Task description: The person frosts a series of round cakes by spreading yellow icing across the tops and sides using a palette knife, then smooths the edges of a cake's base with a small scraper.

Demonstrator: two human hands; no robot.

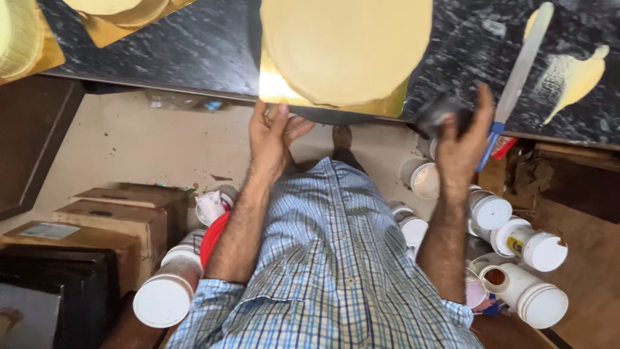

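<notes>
left hand (270,132) fingers pinch the near edge of the square gold cake board (274,87) under the round pale-yellow iced cake (345,45). right hand (462,139) fingers curl round a blurred dark object (439,111), well right of it.

White-lidded tubs (516,242) right, brown cardboard boxes (123,216) lower left.

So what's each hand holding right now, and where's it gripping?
Left hand grips the gold board at its near corner; right hand wraps a dark blurred object, kind unclear.
</notes>
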